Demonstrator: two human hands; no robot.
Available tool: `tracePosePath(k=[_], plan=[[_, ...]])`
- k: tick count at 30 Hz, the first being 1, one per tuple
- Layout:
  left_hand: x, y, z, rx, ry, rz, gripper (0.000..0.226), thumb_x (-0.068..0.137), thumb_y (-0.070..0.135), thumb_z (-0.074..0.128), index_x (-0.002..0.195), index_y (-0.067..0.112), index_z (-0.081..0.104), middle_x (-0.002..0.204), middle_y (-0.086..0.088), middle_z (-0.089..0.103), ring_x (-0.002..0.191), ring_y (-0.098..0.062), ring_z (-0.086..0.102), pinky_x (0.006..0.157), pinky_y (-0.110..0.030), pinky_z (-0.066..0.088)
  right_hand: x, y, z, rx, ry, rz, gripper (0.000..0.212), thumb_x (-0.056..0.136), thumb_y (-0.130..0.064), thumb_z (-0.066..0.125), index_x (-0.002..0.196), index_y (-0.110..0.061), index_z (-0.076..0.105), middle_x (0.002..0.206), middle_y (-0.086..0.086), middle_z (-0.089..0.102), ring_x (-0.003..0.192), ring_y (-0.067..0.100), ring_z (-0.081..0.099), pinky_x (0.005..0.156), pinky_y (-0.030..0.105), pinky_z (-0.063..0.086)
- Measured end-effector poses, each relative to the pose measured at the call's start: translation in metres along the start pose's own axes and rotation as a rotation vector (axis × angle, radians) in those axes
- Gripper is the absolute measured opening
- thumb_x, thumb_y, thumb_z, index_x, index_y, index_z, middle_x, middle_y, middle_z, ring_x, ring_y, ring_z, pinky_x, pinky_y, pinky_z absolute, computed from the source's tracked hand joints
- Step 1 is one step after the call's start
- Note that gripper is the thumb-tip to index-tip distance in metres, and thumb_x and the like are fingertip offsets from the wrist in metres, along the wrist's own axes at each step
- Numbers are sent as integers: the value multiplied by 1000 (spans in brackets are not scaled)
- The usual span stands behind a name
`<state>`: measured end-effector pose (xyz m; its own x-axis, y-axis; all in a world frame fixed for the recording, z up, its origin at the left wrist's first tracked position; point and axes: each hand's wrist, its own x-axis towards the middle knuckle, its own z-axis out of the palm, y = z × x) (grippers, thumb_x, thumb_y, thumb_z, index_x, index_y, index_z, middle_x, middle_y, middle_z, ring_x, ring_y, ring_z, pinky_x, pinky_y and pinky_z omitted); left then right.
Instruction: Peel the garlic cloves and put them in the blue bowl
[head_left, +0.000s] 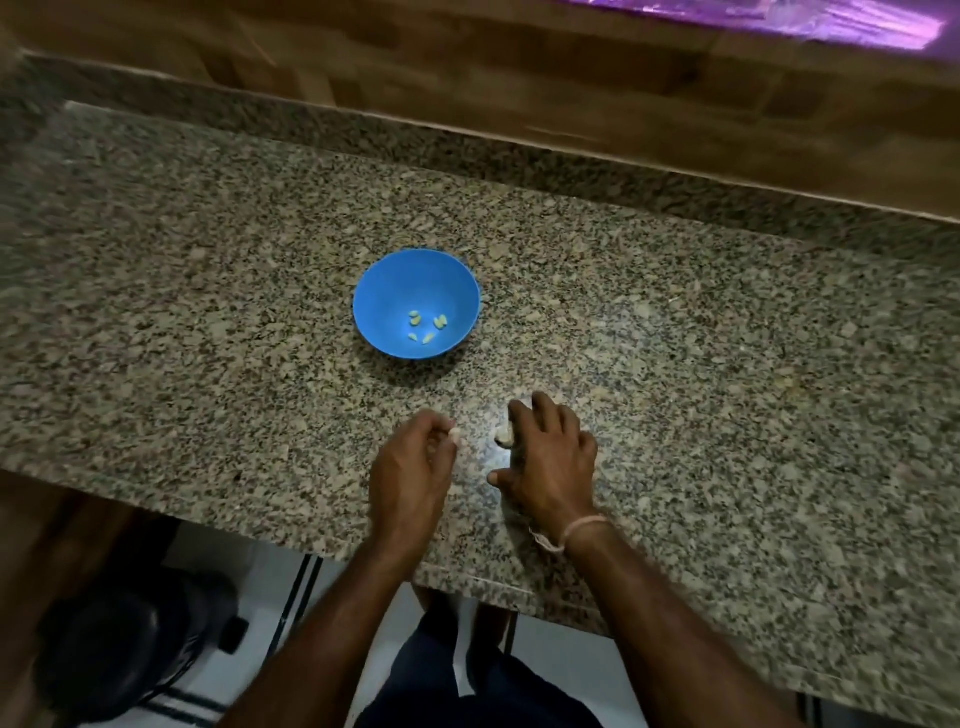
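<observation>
One smooth, round blue bowl (395, 291) is set mid-way on a speckled granite worktop (675, 364); about five peeled cloves (428, 339), pale yellow, are held in it. Nearer, one garlic clove (456, 435) is pinched by the curled left hand (415, 462). Another garlic piece (503, 435) is touched by the spread fingers of the right hand (556, 462).

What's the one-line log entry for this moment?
left hand pinches garlic clove | right hand touches garlic piece | blue bowl holds peeled cloves

Speckled granite counter (675, 322), wood-look wall (467, 67) behind, white tile floor (561, 670), purple glare top rt.
</observation>
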<state>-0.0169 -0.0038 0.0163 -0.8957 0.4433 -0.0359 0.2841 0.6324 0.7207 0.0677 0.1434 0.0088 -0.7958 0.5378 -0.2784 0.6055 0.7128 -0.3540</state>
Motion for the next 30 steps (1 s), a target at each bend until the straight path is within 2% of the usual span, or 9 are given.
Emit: tracePosePath(k=[5,8,12,15,18,20,22,27,30], plan=[[76,20,-25,86,190,-28,7,98,31,69,100,25,66,91,10,70,76,-13,63,59,-27,35,6,-12,-1,-19,-40,46,101,83,-54,81,161,-29,23,171,2,10,154,31,11,117,63,22],[110,21,-26,164,180,-15,8,97,30,71,101,24,67,100,9,73,82,-19,66,65,-29,37,7,-12,-1,-23,-52,56,103,84,-55,80,163,-30,19,172,2,8,155,30,8,118,65,20],[128,20,-29,256,137,-11,22,94,23,75,115,20,68,113,3,69,98,-24,67,70,-33,39,9,-10,4,-5,-63,70,104,84,-55,79,165,-31,17,174,0,5,157,29,4,121,68,16],[105,22,-27,177,153,165,19,95,21,73,112,21,66,105,3,64,92,-21,63,67,-31,42,11,-11,7,-1,-52,80,105,82,-55,81,164,-33,19,174,-1,7,157,29,6,121,68,15],[59,18,-6,13,-106,257,17,97,25,69,113,25,66,103,10,58,82,-7,61,63,-27,44,11,-10,10,4,-17,101,104,79,-56,83,161,-35,23,173,-4,10,156,27,12,120,65,18],[38,5,15,-31,-271,277,27,96,25,68,122,27,63,111,10,57,91,-6,61,71,-32,53,9,-8,13,4,30,96,96,83,-52,79,161,-34,25,173,-5,12,156,26,16,120,63,20],[30,-3,32,-23,-361,297,36,94,18,68,128,27,61,117,7,55,100,-12,61,77,-39,56,5,-4,14,39,67,78,87,90,-48,72,162,-31,25,174,-6,13,157,23,16,122,59,18],[31,-4,50,40,-375,309,31,95,13,67,121,30,66,108,9,55,92,-10,58,71,-36,54,-12,21,22,193,95,6,97,86,-49,80,164,-31,26,173,-11,17,159,10,13,129,45,6],[32,-2,50,-162,-350,125,23,96,13,68,114,27,71,106,9,64,92,-8,64,78,-33,56,-15,29,20,348,117,-7,82,90,-39,81,160,-30,38,169,-8,31,157,11,25,129,44,15]])
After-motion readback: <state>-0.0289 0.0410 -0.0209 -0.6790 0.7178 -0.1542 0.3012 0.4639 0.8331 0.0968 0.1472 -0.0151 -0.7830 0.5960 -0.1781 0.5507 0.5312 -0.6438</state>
